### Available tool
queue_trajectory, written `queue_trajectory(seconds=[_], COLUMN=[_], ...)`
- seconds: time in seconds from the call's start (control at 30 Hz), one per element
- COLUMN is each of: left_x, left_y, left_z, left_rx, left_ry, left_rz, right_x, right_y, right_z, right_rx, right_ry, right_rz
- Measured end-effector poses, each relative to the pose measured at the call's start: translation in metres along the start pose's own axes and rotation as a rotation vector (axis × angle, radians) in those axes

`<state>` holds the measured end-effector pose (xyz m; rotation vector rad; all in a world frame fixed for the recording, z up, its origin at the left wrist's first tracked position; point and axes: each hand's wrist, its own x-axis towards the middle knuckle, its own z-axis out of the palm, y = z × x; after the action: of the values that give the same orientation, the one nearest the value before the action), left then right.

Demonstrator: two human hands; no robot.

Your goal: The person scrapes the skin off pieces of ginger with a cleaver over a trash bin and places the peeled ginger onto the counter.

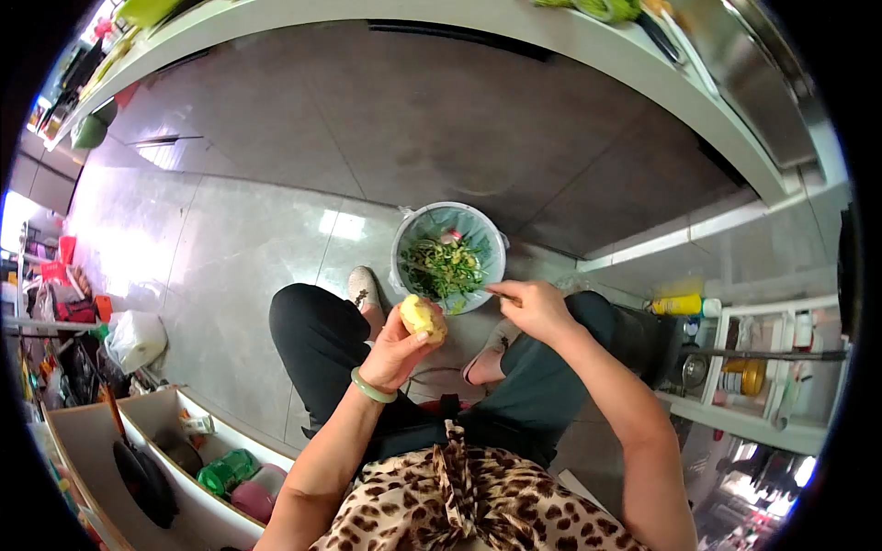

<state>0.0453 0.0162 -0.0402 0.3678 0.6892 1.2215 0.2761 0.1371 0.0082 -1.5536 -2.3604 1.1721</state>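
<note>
My left hand (393, 354) is closed around a partly peeled potato (421, 317), its pale yellow flesh bare on top and some brown skin left at the side. A light green bangle circles that wrist. My right hand (540, 310) grips a thin dark tool (497, 293) that pokes out past the fingers; most of it is hidden, and whether it is a knife or a peeler I cannot tell. The two hands are apart. Just beyond them, between my feet, stands a lined waste bin (401, 266) holding green leafy scraps and yellowish peelings.
Dark cabinet fronts (441, 119) rise ahead under a white countertop (303, 20). At lower left is an open drawer (197, 413) with a pan and a green bottle. A rack (781, 367) with jars stands at right, a yellow bottle (676, 305) beside it.
</note>
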Motion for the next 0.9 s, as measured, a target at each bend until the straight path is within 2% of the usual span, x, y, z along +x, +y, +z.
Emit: queue_trajectory(seconds=[0.07,0.13,0.2,0.27,0.47,0.57,0.6,0.63,0.67,0.77,0.8,0.87,0.9], left_x=[0.004,0.003,0.006,0.000,-0.008,-0.009,-0.010,-0.011,-0.013,-0.010,-0.010,-0.008,-0.009], left_y=[-0.005,-0.004,-0.002,-0.002,-0.014,-0.012,-0.012,-0.011,-0.007,-0.003,-0.002,0.002,0.001], left_z=[-0.004,0.000,0.005,0.014,0.011,0.011,0.006,0.001,0.014,0.016,0.017,0.020,0.019], left_rx=[0.024,0.065,-0.063,0.048,0.060,0.111,0.121,0.133,0.081,-0.004,-0.065,-0.085,-0.049], left_ry=[-0.015,0.006,-0.011,-0.069,-0.061,-0.061,-0.071,-0.081,-0.092,-0.111,-0.092,-0.074,-0.039], left_rz=[0.041,0.022,0.111,0.181,0.196,0.096,0.040,-0.016,0.047,0.042,0.055,0.050,0.069], right_x=[-0.011,-0.026,-0.037,-0.043,-0.049,-0.040,-0.028,-0.015,-0.005,-0.007,-0.012,-0.024,-0.033], right_y=[-0.017,-0.042,-0.050,-0.052,-0.037,-0.014,0.003,0.021,0.031,0.009,-0.008,-0.025,-0.039], right_z=[0.003,0.000,0.005,0.011,0.023,0.028,0.035,0.036,0.034,0.019,0.010,0.014,0.009], right_rx=[0.073,-0.077,-0.168,-0.186,-0.182,-0.157,-0.107,-0.108,-0.109,0.036,0.051,0.113,0.037], right_ry=[0.107,0.153,0.217,0.223,0.268,0.301,0.296,0.212,0.130,0.129,0.085,0.262,0.250], right_rz=[-0.267,-0.500,-0.611,-0.643,-0.630,-0.583,-0.498,-0.301,-0.100,-0.017,-0.013,-0.369,-0.445])
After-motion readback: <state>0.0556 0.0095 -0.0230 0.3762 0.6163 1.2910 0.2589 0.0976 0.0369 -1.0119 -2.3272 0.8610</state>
